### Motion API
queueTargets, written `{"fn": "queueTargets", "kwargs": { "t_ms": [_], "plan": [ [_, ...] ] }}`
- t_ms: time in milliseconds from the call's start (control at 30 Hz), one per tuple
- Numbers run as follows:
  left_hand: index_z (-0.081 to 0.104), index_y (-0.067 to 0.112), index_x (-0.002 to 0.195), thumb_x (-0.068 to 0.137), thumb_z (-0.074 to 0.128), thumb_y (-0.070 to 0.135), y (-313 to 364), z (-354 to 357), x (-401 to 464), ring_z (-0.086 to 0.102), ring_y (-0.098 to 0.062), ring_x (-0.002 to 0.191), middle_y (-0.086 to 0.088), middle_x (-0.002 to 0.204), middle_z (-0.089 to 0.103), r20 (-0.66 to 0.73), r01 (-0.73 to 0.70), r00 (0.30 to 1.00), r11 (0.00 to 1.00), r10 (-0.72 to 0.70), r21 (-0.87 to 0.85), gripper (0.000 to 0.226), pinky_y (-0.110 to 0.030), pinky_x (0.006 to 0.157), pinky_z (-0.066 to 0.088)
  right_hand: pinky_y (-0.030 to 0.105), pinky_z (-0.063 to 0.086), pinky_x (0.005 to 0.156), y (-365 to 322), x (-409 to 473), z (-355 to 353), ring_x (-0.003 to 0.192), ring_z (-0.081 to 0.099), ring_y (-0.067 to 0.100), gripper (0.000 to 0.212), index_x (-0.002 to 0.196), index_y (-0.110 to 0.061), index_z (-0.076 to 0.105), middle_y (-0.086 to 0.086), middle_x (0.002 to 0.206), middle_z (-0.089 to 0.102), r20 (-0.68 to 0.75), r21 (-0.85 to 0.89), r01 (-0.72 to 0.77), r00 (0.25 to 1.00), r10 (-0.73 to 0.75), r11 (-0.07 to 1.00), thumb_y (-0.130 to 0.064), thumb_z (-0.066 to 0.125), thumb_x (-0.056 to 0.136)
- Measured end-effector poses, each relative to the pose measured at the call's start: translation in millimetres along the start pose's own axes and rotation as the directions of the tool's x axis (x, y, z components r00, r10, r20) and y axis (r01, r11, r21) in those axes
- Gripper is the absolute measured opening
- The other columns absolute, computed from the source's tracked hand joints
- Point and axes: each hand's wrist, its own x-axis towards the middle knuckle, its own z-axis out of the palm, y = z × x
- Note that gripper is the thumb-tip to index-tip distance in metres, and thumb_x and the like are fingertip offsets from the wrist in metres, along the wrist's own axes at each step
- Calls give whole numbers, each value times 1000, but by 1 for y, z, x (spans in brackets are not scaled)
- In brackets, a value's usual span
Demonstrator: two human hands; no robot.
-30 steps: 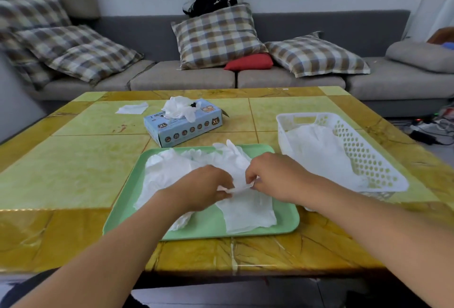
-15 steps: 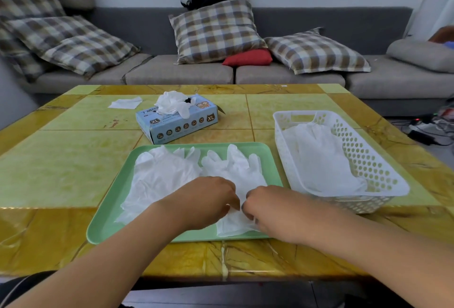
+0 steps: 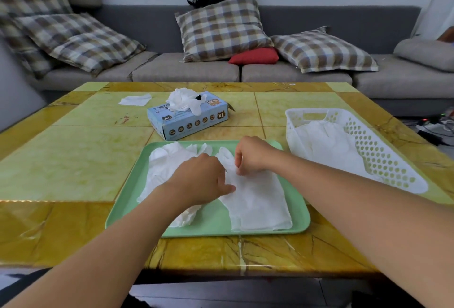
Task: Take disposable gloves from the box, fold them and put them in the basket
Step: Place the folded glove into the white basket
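Note:
A green tray (image 3: 213,226) lies on the table in front of me with two white disposable gloves on it. The right glove (image 3: 258,202) lies flat, cuff toward me. My right hand (image 3: 253,154) pinches this glove near its fingers. My left hand (image 3: 201,180) rests on the glove's left edge with curled fingers, thumb pressing it. The left glove (image 3: 164,167) lies partly under my left forearm. The blue glove box (image 3: 189,121) stands behind the tray, gloves bulging from its slot. The white basket (image 3: 383,158) at the right holds folded gloves.
A small white sheet (image 3: 135,99) lies at the table's far left. A grey sofa with plaid cushions (image 3: 221,27) runs along the table's far side. Cables and a power strip (image 3: 434,128) lie on the floor to the right.
Both hands moved from the glove's cuff end up toward its fingers. The right glove now lies flat and stretched out on the tray.

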Motion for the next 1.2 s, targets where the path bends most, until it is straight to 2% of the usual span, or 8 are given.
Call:
{"fn": "queueTargets", "kwargs": {
  "t_ms": [200,300,400,533,767,867,967,1200],
  "plan": [
    [62,21,107,83,64,68,1,15,5,58,-20,98,3,106,57,47,10,999,991,-16,134,53,-34,80,48,33,47,66,13,20,-4,90,62,31,17,86,-12,58,4,86,58,-363,79,-171,913,189,982,-22,70,91],
    [59,19,119,88,59,65,2,15,7,52,-23,108,-1,116,49,128,-20,992,990,2,137,56,-38,87,47,31,51,78,14,15,-7,97,65,23,43,121,-18,66,1,110,65,-201,100,-9,979,29,995,-27,80,81],
    [55,18,129,93,56,60,2,15,8,47,-25,113,-3,127,43,197,-37,980,992,12,122,55,-41,94,46,30,49,76,7,14,-6,96,62,20,47,116,-23,70,-6,102,60,51,-45,17,999,-15,999,-30,89,73],
    [54,19,128,95,60,49,4,11,9,47,-21,103,-3,123,45,173,-72,983,995,58,73,45,-39,89,46,27,48,68,11,25,-9,81,65,19,7,80,-16,73,-4,78,67,-74,58,-43,996,47,997,-17,78,84],
    [56,14,129,84,79,34,-2,10,16,57,-25,106,-4,123,50,58,-65,996,997,68,-38,54,-38,92,49,38,63,71,20,35,-26,72,74,27,15,104,-2,73,13,85,70,-136,203,-270,944,301,941,-5,66,92],
    [55,19,135,86,78,30,-1,12,21,56,-23,108,-3,125,50,53,-83,995,994,87,-70,55,-34,93,47,28,54,51,23,32,-32,58,67,27,13,85,-4,63,13,84,66,-115,131,-287,946,302,949,-11,70,93],
    [53,22,140,90,74,28,1,15,22,54,-22,115,0,128,50,73,-95,992,992,102,-88,55,-35,98,46,25,47,48,23,25,-27,49,56,22,34,71,-7,53,9,66,59,-17,75,-304,952,306,950,-24,75,90],
    [48,15,133,98,58,33,-7,17,20,42,-24,117,2,141,42,235,-109,967,994,102,17,40,-40,100,42,25,38,47,20,25,-20,60,51,17,31,71,-9,50,3,70,53,-28,40,-326,945,327,945,-21,76,85]
  ]
}}
